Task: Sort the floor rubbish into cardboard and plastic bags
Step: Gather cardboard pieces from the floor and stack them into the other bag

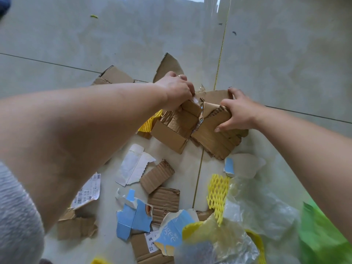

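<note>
Our left hand [176,90] grips a torn box piece [172,130]; our right hand [236,111] clasps a corrugated cardboard sheet [213,138] on the tiled floor [133,35].

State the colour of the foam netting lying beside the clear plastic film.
Yellow: the foam netting, an open diamond mesh, shows best in the head view.

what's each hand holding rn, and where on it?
Left hand grips the far top edge of the torn cardboard box. Right hand clamps the folded corrugated cardboard stack at its upper edge, fingers over the top.
</note>
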